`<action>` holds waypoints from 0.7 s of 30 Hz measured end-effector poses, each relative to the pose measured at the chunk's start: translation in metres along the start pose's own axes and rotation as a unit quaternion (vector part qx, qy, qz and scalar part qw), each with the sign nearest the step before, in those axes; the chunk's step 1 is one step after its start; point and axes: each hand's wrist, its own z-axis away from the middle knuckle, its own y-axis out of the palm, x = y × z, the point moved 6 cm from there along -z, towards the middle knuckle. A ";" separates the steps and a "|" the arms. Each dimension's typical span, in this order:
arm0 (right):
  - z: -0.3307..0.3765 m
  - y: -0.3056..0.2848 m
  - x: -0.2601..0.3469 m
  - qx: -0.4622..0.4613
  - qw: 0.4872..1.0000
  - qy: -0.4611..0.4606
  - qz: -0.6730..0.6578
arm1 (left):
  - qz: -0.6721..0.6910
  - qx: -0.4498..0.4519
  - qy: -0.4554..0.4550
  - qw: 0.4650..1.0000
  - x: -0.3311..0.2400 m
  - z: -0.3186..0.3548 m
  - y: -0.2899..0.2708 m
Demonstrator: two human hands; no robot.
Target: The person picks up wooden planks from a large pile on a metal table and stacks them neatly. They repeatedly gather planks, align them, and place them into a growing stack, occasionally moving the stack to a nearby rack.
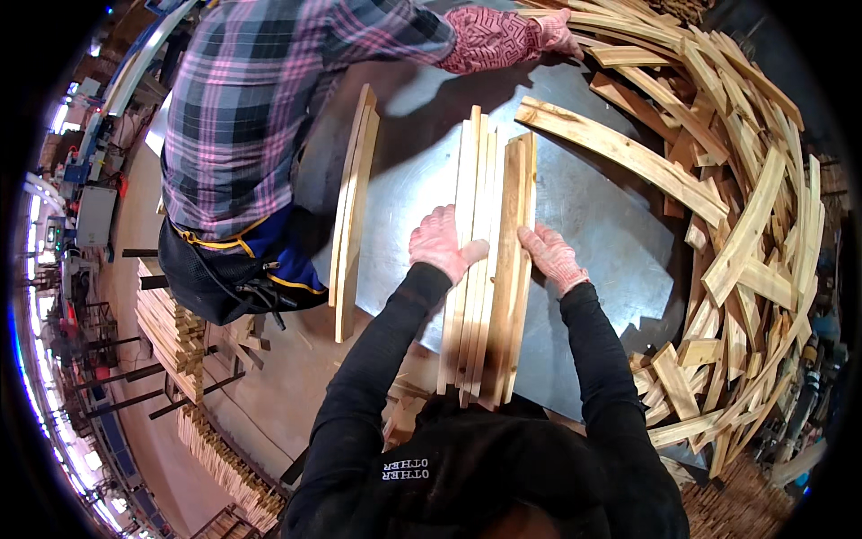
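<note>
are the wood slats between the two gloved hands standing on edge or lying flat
On edge: the wood slats show thin long edges upward, pressed together between the left hand and right hand on the metal table.

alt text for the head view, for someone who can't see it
Two gloved hands, left hand and right hand, press a bundle of wooden slats on a metal table. A co-worker reaches into the slat pile.
</note>
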 end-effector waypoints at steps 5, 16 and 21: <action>0.045 -0.047 0.011 -0.042 0.998 0.039 0.018 | -0.178 -0.252 -0.141 0.941 0.083 0.050 -0.076; 0.157 0.003 0.234 0.075 0.649 -0.504 0.566 | -0.057 0.057 -0.284 0.955 0.162 0.082 -0.044; 0.119 0.094 0.213 0.106 0.541 -0.569 0.610 | -0.031 0.087 -0.275 0.957 0.161 0.094 -0.058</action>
